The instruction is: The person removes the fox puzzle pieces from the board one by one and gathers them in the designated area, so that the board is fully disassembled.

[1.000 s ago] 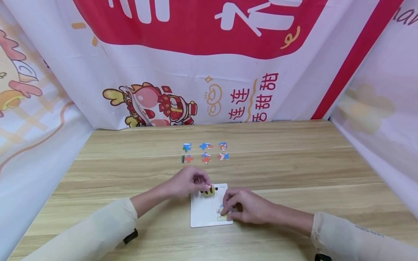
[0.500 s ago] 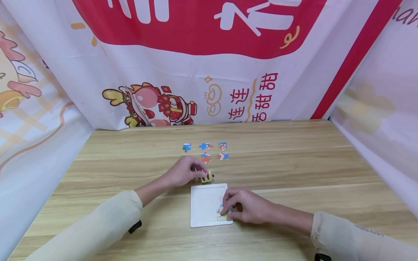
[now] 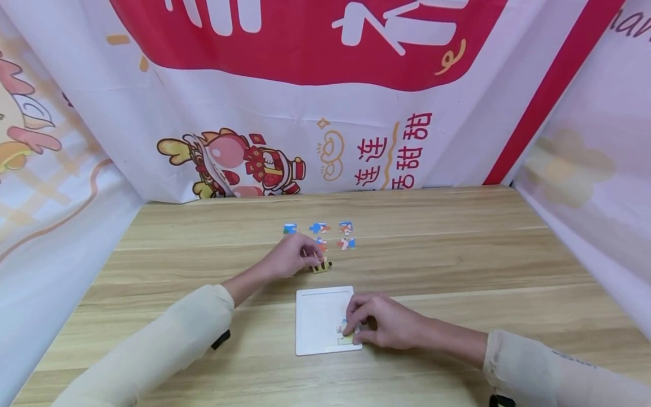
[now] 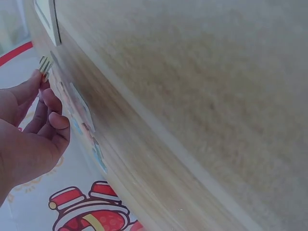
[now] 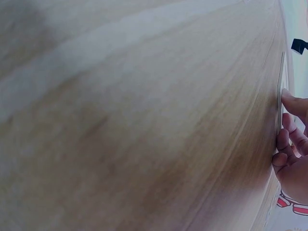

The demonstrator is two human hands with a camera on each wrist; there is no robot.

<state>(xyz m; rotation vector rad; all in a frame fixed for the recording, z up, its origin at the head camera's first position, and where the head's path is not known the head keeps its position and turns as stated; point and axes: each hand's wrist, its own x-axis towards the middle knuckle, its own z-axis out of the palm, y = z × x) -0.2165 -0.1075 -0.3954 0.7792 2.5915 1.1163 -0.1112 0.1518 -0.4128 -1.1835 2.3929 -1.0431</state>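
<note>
My left hand [image 3: 291, 257] pinches a yellow puzzle piece [image 3: 320, 266] with dark stripes, held on edge between thumb and fingertips above the table. In the left wrist view the same striped piece [image 4: 45, 65] sticks out past the thumb. A white square puzzle tray [image 3: 315, 316] lies nearer the front. At its front right corner my right hand [image 3: 383, 321] holds a pale yellow and blue puzzle piece [image 3: 345, 340], partly hidden under the fingers. The right wrist view shows the thumb [image 5: 292, 102] on the tray's edge, the other fingers curled.
Beyond the left hand, several loose puzzle pieces lie in two rows, among them a fox-face piece [image 3: 346, 228] and a blue piece [image 3: 290, 228]. The left hand covers part of the nearer row. Printed cloth [image 3: 305, 102] walls the wooden table [image 3: 437, 243] at back and sides.
My left hand has lifted the striped piece from over the tray's far edge and moved it away from me, towards the loose pieces. The right hand has stayed at the tray corner.
</note>
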